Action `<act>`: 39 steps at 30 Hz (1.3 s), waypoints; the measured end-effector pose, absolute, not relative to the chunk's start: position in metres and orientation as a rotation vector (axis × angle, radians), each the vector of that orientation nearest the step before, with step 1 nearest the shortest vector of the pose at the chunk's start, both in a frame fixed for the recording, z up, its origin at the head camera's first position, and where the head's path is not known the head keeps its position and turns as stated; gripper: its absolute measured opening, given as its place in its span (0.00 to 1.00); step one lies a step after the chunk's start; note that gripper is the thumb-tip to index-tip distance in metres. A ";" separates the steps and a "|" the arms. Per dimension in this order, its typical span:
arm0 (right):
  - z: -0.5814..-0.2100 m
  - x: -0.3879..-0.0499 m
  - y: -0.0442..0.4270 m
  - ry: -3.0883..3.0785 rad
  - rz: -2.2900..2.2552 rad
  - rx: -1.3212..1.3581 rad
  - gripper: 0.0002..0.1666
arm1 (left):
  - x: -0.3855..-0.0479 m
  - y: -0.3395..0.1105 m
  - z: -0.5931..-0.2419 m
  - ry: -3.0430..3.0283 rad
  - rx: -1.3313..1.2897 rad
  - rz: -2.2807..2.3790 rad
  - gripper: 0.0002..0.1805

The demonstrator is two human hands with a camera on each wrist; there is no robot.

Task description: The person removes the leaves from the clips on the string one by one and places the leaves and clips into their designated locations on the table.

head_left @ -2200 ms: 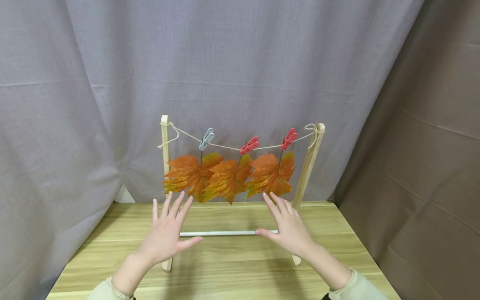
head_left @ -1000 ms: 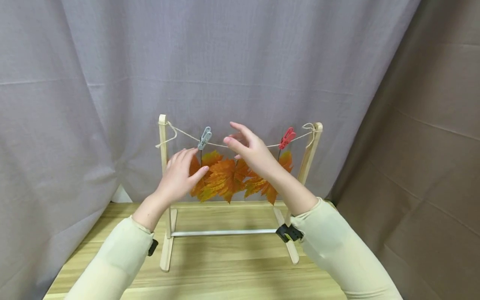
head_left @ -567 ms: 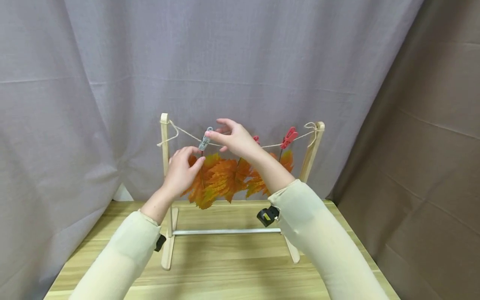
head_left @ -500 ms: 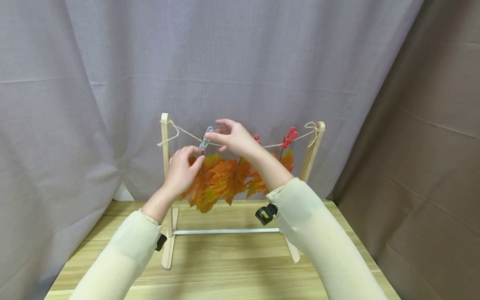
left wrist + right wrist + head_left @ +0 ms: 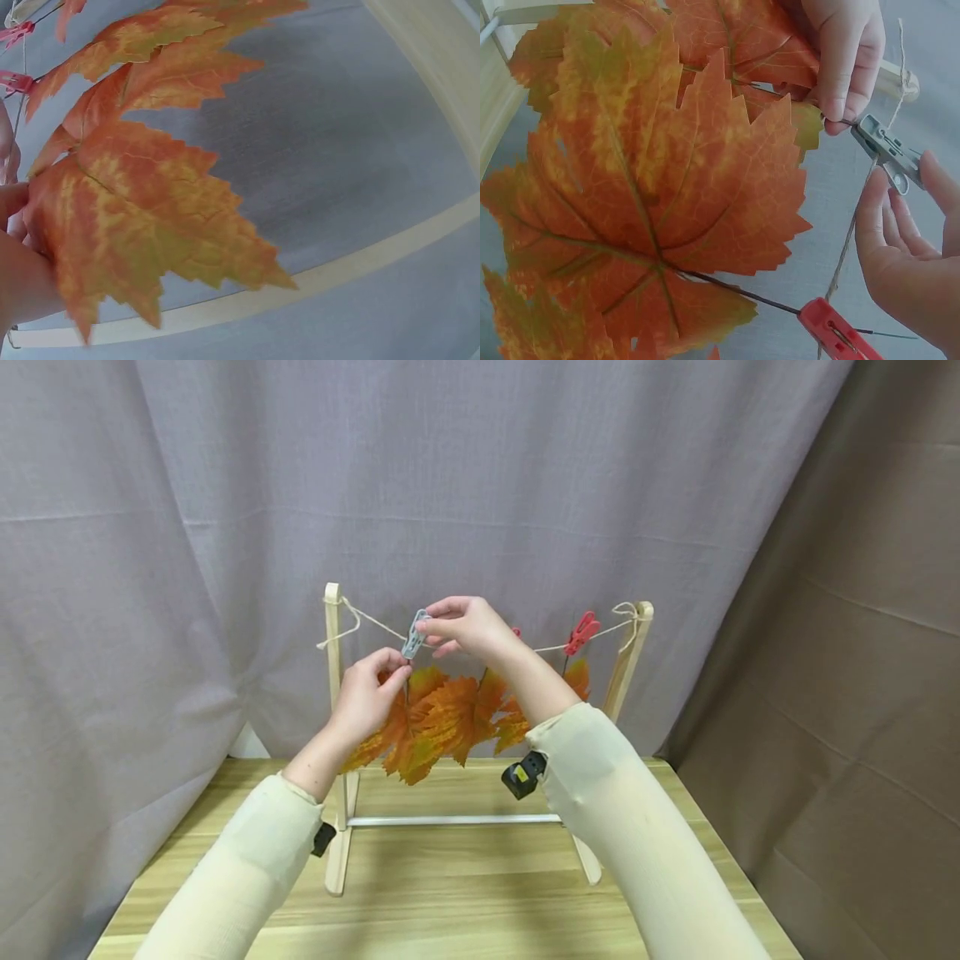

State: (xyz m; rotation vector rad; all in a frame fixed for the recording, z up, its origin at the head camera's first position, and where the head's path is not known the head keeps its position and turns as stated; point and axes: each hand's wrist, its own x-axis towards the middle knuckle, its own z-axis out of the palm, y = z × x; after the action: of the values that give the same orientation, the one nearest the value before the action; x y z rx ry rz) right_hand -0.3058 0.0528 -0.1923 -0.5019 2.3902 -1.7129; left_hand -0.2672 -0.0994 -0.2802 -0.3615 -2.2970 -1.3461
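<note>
My right hand (image 5: 468, 627) pinches the grey clothespin (image 5: 415, 637) on the string (image 5: 844, 250), and just below that clothespin my left hand (image 5: 366, 692) pinches a leaf stem (image 5: 844, 121).

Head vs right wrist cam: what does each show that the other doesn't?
Head only: pale cream fabric sleeves, black wrist-worn devices, and the rightmost red plastic clothespin.

Right wrist only: most of the middle red plastic clothespin, with its metal spring, and a thin dark stem end poking out past it. In the head view the right hand hides nearly all of that.

Both: both hands at the grey-blue plastic clothespin, beige twine, orange-and-yellow leaves.
</note>
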 end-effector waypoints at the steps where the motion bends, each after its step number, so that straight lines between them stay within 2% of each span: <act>1: -0.192 -0.306 0.052 2.361 -1.736 -0.495 0.21 | -0.267 -0.100 -0.280 -2.296 -0.365 -1.352 0.06; 13: -0.195 -0.308 0.054 2.176 -1.936 -0.469 0.21 | -0.268 -0.101 -0.277 -2.303 -0.383 -1.391 0.07; 23: -0.189 -0.309 0.061 2.200 -2.080 -0.409 0.05 | -0.266 -0.107 -0.280 -2.323 -0.378 -1.407 0.08; 32: -0.182 -0.310 0.068 2.148 -2.276 -0.430 0.01 | -0.262 -0.118 -0.289 -2.343 -0.363 -1.404 0.08; 39: -0.177 -0.310 0.079 2.093 -2.340 -0.455 0.07 | -0.259 -0.127 -0.295 -2.335 -0.370 -1.371 0.07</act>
State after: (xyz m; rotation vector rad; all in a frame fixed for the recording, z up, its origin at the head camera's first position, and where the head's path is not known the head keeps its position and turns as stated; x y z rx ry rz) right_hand -0.3096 0.0787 -0.1773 -0.4547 2.0926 -2.3402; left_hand -0.2590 -0.1268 -0.2946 -0.3695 -2.3348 -1.3711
